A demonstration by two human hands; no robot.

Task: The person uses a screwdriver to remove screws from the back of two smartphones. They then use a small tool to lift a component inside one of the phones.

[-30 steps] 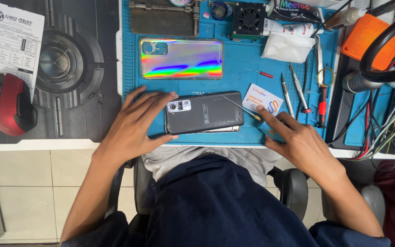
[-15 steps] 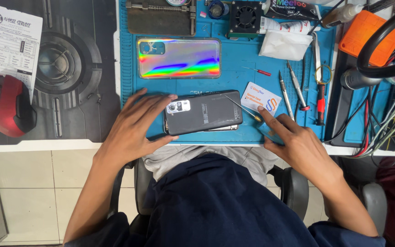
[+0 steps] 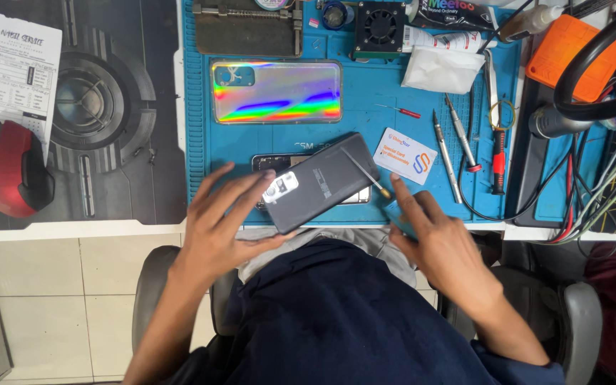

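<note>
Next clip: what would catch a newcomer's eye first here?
Probably the iridescent rainbow phone cover lying flat on the blue work mat, at its upper left. Below it, the left hand tilts a dark grey phone back panel while the right hand rests at the mat's near edge. A red mouse sits far left.
</note>
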